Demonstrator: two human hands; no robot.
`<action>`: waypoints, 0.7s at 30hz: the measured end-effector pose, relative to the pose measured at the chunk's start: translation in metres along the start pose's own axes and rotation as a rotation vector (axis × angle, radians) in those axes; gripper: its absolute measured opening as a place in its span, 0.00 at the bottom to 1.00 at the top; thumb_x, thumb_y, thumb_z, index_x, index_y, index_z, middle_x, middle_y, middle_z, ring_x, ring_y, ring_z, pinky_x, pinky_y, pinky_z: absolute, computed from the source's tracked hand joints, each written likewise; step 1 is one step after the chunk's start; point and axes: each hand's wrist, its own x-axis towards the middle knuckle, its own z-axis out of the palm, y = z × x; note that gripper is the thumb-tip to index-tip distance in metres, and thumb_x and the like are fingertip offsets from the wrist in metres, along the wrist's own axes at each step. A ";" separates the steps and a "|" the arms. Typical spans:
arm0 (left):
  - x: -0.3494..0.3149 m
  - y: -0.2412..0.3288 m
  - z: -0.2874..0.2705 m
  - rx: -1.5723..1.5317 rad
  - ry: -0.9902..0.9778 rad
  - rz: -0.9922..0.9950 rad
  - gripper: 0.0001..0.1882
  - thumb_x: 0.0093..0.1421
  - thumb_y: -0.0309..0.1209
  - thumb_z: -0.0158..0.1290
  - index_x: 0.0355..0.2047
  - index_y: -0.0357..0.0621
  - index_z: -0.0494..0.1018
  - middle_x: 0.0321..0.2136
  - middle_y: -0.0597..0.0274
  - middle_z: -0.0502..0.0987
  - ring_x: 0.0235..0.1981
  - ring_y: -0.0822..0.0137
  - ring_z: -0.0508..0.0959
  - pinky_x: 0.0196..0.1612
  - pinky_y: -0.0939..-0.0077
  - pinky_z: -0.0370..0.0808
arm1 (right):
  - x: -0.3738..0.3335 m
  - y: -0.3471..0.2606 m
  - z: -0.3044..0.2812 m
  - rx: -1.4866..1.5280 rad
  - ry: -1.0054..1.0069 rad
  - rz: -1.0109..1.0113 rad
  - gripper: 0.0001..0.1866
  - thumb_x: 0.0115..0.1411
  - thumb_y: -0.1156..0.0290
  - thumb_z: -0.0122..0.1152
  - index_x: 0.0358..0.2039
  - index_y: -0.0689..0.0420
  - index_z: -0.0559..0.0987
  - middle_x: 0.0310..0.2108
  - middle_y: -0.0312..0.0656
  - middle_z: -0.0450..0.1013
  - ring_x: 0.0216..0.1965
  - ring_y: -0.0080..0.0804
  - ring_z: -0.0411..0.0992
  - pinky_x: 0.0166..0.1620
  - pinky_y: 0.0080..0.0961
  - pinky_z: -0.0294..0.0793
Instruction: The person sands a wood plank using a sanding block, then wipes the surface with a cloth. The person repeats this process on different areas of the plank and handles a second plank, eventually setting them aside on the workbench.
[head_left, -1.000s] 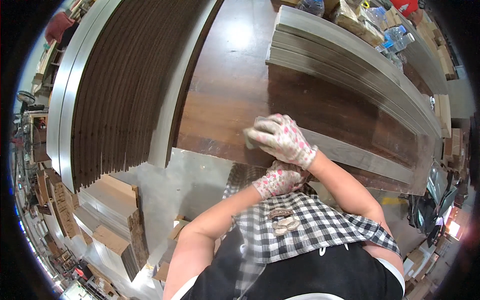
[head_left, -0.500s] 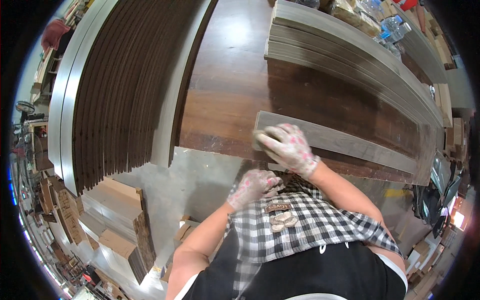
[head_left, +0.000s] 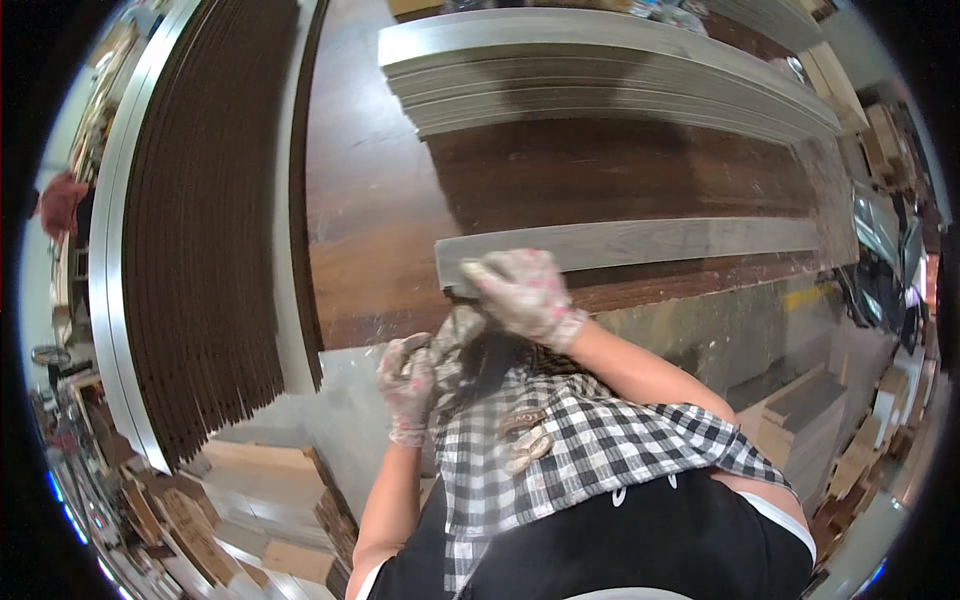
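A long grey plank lies along the near edge of the brown table. My right hand, in a pale glove with pink spots, is at the plank's left end, its fingers bent and their tips blurred. What they grip, if anything, is hidden. Beyond the table's near edge, my left hand, gloved the same way, has curled fingers beside a bunched, blurred greyish cloth. That cloth runs up towards my right hand. I cannot make out what the left fingers hold. My black-and-white checked apron is pulled up between my arms.
A stack of grey planks lies at the table's far side. On the left stands a long row of dark-edged planks. Below it are cardboard-wrapped stacks. Black plastic bags hang near the table's right end.
The view has turned, so the plank lies more level across it. My left hand has moved left and down, away from the right. The cloth between them is now stretched up towards the table.
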 end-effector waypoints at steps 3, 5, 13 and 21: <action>0.015 0.017 -0.011 -0.036 0.107 -0.003 0.11 0.59 0.17 0.50 0.38 0.37 0.79 0.34 0.60 0.80 0.37 0.68 0.79 0.45 0.73 0.76 | -0.063 0.037 -0.069 -0.298 0.136 0.204 0.24 0.55 0.65 0.61 0.54 0.48 0.78 0.41 0.38 0.75 0.41 0.40 0.72 0.47 0.38 0.68; 0.029 0.021 -0.007 -0.201 0.059 0.016 0.11 0.59 0.17 0.50 0.40 0.34 0.78 0.38 0.59 0.79 0.40 0.68 0.79 0.47 0.73 0.75 | -0.089 0.049 -0.089 -0.320 0.451 0.440 0.23 0.56 0.70 0.60 0.54 0.55 0.74 0.39 0.33 0.78 0.42 0.40 0.72 0.49 0.41 0.69; 0.068 0.080 0.062 -0.286 -0.078 0.212 0.10 0.61 0.18 0.52 0.43 0.33 0.77 0.40 0.59 0.79 0.41 0.69 0.78 0.48 0.74 0.75 | -0.053 0.020 -0.030 -0.167 0.243 0.273 0.19 0.55 0.64 0.63 0.48 0.51 0.80 0.39 0.41 0.75 0.44 0.40 0.71 0.51 0.36 0.68; 0.086 0.099 0.117 0.216 -0.388 0.521 0.18 0.55 0.30 0.65 0.47 0.41 0.78 0.42 0.52 0.79 0.38 0.55 0.81 0.42 0.65 0.78 | -0.126 0.096 -0.118 -0.351 0.546 0.697 0.20 0.59 0.65 0.60 0.52 0.54 0.75 0.35 0.45 0.71 0.39 0.43 0.70 0.45 0.42 0.68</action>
